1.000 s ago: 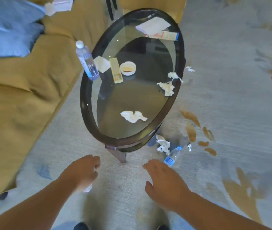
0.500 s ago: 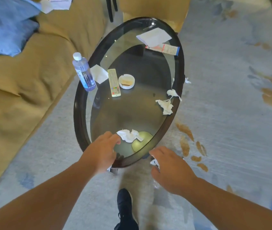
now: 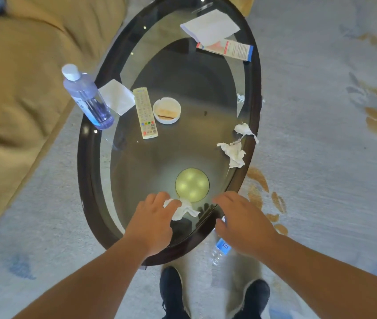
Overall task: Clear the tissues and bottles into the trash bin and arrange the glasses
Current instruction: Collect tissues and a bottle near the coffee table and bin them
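My left hand (image 3: 151, 221) lies on a crumpled white tissue (image 3: 185, 209) at the near end of the oval glass table (image 3: 86, 176), fingers curled over its left part. My right hand (image 3: 240, 221) hovers open over the table's near right rim, holding nothing. More crumpled tissue (image 3: 234, 153) lies by the right rim. A capped clear water bottle (image 3: 86, 97) stands at the table's left edge. A second, small bottle (image 3: 219, 250) lies on the carpet under my right wrist, partly hidden. No glasses or bin are in view.
On the table lie a remote control (image 3: 145, 112), a white ashtray (image 3: 166, 110), a square napkin (image 3: 117, 96), a sheet of paper (image 3: 210, 26) and a leaflet (image 3: 229, 50). A tan sofa (image 3: 21, 77) runs along the left. My shoes (image 3: 173, 293) stand on patterned carpet.
I have stepped up to the table. My left hand went from the near rim onto the near tissue; my right hand rose from the floor to the table's near right rim.
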Tool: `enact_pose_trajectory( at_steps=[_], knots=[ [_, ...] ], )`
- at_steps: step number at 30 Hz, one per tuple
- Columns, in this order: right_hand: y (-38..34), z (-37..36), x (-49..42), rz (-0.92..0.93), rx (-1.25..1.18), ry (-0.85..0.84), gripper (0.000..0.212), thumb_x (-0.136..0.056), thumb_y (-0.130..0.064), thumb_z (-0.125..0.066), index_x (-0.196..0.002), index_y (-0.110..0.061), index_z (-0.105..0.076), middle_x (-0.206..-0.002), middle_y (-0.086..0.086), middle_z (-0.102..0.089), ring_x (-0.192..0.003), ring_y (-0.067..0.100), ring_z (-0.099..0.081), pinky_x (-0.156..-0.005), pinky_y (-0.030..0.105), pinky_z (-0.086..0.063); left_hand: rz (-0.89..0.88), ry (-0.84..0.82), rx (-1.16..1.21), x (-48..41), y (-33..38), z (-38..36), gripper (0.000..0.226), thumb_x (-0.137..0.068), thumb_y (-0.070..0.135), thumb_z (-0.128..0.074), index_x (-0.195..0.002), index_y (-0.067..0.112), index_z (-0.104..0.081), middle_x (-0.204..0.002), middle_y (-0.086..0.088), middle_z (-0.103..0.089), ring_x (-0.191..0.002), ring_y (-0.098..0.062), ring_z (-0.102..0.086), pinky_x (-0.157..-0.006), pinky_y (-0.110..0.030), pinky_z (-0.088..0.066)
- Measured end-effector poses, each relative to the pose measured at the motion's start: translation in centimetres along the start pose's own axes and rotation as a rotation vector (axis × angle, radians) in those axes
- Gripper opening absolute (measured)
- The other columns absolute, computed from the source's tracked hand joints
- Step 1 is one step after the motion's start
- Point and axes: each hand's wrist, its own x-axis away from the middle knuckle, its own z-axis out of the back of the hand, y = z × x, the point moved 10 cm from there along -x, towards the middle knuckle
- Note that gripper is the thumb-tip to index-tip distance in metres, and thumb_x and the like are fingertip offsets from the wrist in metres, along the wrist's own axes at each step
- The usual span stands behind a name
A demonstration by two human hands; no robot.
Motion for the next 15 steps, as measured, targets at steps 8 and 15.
enact_pose_trajectory(
  at_steps=[8,15],
  knots=[
    [1.9,-1.5,-2.4,0.051,0.004,-0.037,0.037,-0.091,-0.032,-0.049,-0.127,-0.027,-0.047,-0.127,-0.008,-0.049,-0.113,0.013,-0.050,-0.090,0.027,-0.044,0.079,-0.042,-0.098,-2.1,1.6,-2.4,0.074,-0.079,0.019,-0.055,-0.139,0.046,-0.020,-0.147,0.000,-0.024,-0.135,-0.027,-0.019,-0.104,-0.049,-0.025],
    [3.2,-1.6,-4.4,0.100,-0.001,-0.054,0.032,-0.091,-0.030,-0.050,-0.122,-0.025,-0.050,-0.120,-0.006,-0.051,-0.104,0.013,-0.052,-0.084,0.025,-0.049,0.151,-0.100,-0.097,-2.8,1.3,-5.2,0.056,-0.082,0.015,-0.056,-0.129,0.040,-0.039,-0.139,0.000,-0.030,-0.121,-0.025,-0.031,-0.094,-0.039,-0.040]
  ],
)
